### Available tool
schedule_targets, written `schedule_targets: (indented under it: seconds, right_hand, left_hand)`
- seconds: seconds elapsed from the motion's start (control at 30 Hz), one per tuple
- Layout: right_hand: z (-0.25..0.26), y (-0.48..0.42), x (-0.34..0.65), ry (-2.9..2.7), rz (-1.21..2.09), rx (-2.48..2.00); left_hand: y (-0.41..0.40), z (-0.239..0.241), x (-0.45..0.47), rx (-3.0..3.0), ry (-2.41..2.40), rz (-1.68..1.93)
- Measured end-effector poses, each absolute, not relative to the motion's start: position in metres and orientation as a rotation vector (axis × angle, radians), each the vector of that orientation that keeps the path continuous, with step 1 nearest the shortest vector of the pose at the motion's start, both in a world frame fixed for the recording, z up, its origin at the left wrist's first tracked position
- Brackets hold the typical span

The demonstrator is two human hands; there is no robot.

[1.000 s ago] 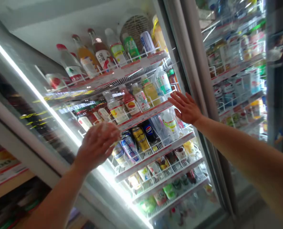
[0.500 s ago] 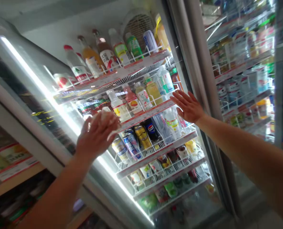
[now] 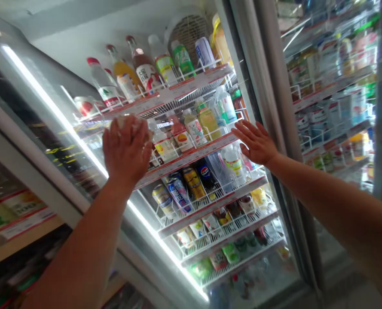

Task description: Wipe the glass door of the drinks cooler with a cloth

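My left hand point(image 3: 126, 150) is held against the glass door of a lit drinks fridge, over the left end of its second shelf. Under its fingers is a crumpled white cloth point(image 3: 129, 122), mostly hidden by the hand; whether it is cloth or paper is hard to tell. Farther right, my right hand point(image 3: 253, 141) lies with fingers stretched out and palm toward the glass, close to the metal door frame point(image 3: 258, 73). It holds nothing. Behind the glass, bottles such as a yellow one point(image 3: 207, 122) and a pink one point(image 3: 179, 133) stand near the hands.
Lower shelves hold cans, among them a gold can point(image 3: 193, 183), and a dark Pepsi bottle point(image 3: 206, 175). A bright light strip point(image 3: 55, 109) runs down the fridge's left side. Another stocked fridge point(image 3: 332, 94) stands at right, and a goods shelf point(image 3: 23, 236) at lower left.
My left hand has slid upward over the glass with the white cloth, from the can shelf's height to the second shelf. My right hand stays in place.
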State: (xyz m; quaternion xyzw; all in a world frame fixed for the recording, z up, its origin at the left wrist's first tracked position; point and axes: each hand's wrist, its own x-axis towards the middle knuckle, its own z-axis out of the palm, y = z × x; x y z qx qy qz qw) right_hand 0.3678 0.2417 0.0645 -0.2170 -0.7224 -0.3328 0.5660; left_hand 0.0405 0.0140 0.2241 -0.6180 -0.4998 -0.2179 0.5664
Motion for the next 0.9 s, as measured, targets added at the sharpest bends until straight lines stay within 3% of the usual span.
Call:
schedule_targets:
  seconds: [0.1,0.3,0.5,0.7,0.77,0.9]
  right_hand:
    - [0.065,0.242,0.368,-1.703,-0.777,-0.503]
    - [0.064,0.242,0.367,-1.695,-0.774,-0.526]
    - [0.064,0.242,0.368,-1.705,-0.772,-0.526]
    - [0.064,0.243,0.367,-1.681,-0.781,-0.522]
    - [0.063,0.243,0.367,-1.665,-0.804,-0.511]
    - [0.063,0.244,0.367,-1.665,-0.805,-0.513]
  left_hand:
    - [0.029,0.222,0.060,-1.331,-1.234,-0.668]
    - [0.058,0.199,0.091,-1.762,-0.859,-0.071]
    - [0.063,0.229,0.099,-1.417,-1.120,-0.620]
    - [0.078,0.200,0.106,-1.774,-0.772,-0.096]
    - [0.071,0.211,0.096,-1.720,-0.836,-0.191]
    - [0.051,0.247,0.076,-1.362,-1.158,-0.756]
